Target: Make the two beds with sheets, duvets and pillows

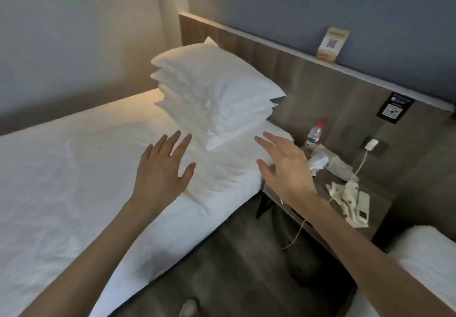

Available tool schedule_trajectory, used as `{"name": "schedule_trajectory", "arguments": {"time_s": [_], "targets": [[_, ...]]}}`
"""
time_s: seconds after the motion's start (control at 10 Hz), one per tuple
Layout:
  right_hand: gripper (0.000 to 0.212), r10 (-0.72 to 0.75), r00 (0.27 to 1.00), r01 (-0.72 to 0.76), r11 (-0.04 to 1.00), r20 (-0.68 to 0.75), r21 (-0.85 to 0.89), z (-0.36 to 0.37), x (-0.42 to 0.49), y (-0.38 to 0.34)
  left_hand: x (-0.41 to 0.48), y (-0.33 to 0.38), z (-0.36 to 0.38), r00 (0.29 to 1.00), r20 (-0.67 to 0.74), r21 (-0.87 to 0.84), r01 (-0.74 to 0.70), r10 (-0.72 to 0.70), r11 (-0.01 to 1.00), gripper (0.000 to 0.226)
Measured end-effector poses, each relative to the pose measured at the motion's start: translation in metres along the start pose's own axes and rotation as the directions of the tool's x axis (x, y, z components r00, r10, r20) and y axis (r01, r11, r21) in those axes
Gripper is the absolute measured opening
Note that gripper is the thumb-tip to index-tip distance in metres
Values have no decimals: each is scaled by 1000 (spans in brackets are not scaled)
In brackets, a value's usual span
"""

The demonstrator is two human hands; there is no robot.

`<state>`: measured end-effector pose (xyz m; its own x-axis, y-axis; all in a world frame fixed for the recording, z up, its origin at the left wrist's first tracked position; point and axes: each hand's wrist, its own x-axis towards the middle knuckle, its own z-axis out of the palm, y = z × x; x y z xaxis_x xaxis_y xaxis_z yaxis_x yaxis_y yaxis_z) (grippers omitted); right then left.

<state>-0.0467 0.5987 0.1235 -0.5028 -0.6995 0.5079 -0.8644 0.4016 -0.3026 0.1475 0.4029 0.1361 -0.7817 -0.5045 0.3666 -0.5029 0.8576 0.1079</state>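
A stack of several white pillows (pixel 217 90) stands at the head of the left bed (pixel 61 173), which is covered in a white sheet. My left hand (pixel 162 168) hovers with fingers spread over the sheet just in front of the stack. My right hand (pixel 283 166) is held out with straight fingers at the bed's right edge, beside the bottom pillow. Neither hand holds anything. A corner of the second bed (pixel 424 255) shows at the lower right, also white.
A dark nightstand (pixel 380 200) between the beds carries a water bottle (pixel 314 135), crumpled plastic, a remote and a white cable running to a wall charger (pixel 371 144). A wooden headboard (pixel 308 75) lines the wall, with a small card (pixel 333 45) on its ledge. Wood floor lies between the beds.
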Motion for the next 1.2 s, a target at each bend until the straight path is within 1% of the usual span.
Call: {"name": "schedule_trajectory", "arguments": {"time_s": [0.1, 0.2, 0.3, 0.4, 0.5, 0.7, 0.8, 0.9, 1.0, 1.1, 1.2], "targets": [[47, -88, 994, 84, 995, 65, 52, 39, 23, -47, -33, -66, -11, 985, 14, 29, 170, -170, 985, 62], [46, -158, 980, 147, 985, 122, 96, 82, 45, -92, -60, -130, -16, 949, 42, 48, 310, -312, 949, 63], [46, -167, 975, 149, 981, 150, 123, 127, 64, -133, -78, -193, -14, 917, 79, 58, 388, -392, 920, 64], [46, -136, 976, 111, 982, 168, 152, 170, 80, -171, -84, -251, -12, 883, 109, 42, 454, -456, 890, 63], [47, -98, 978, 71, 986, 186, 148, 207, 95, -203, -81, -303, -6, 862, 125, 10, 493, -491, 870, 63], [51, -38, 945, 4, 994, 323, 105, 268, 130, -239, -67, -377, 15, 823, 173, -7, 550, -541, 835, 63], [54, 5, 920, -62, 990, 393, 130, 298, 150, -243, -56, -402, 32, 797, 181, -54, 592, -575, 804, 58], [61, 23, 881, -115, 979, 472, 166, 335, 170, -240, -43, -422, 57, 746, 225, -82, 655, -627, 751, 58], [69, 94, 800, -225, 963, 593, 151, 371, 191, -237, -27, -439, 90, 658, 326, -84, 735, -679, 673, 62], [76, 152, 689, -338, 932, 708, 129, 421, 209, -222, -11, -450, 135, 525, 402, -159, 847, -750, 507, 63], [83, 241, 554, -465, 883, 797, 57, 477, 229, -204, 8, -462, 181, 387, 436, -223, 921, -813, 319, 62]]}}
